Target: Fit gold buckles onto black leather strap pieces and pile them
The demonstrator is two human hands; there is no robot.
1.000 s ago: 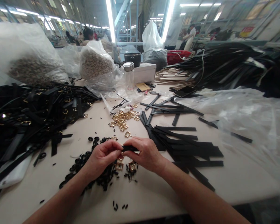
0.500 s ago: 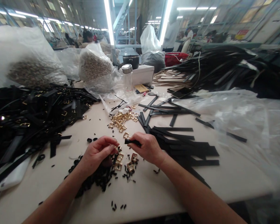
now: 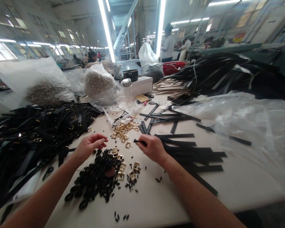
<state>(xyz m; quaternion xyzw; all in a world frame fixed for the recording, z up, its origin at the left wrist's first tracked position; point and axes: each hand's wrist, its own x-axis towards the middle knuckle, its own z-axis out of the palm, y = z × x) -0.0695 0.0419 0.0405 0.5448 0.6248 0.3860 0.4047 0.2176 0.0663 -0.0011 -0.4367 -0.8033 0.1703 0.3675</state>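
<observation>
My right hand (image 3: pixel 153 148) is closed around a short black strip (image 3: pixel 140 142), its end poking out to the left between thumb and fingers. My left hand (image 3: pixel 89 146) hovers to the left, its fingers loosely bent and slightly apart, with nothing visible in them. Below it lies a heap of small black rolled pieces (image 3: pixel 92 175). A single gold buckle (image 3: pixel 128 145) rests on the table between the hands. Several more gold buckles (image 3: pixel 121 167) line the heap's right side, and a pile of them (image 3: pixel 123 129) sits farther back.
Black straps with buckles (image 3: pixel 38 136) are heaped at the left. Flat black strips (image 3: pixel 192 152) lie at the right beside clear plastic sheeting (image 3: pixel 247 120). Farther back stand a glass bottle (image 3: pixel 127 91), a white box (image 3: pixel 142 85) and filled plastic bags (image 3: pixel 98 83). People stand in the background.
My left hand has drawn back to the left, away from the buckles, uncovering the heap of black pieces. My right hand keeps the strip and has shifted slightly right. The view has tilted up.
</observation>
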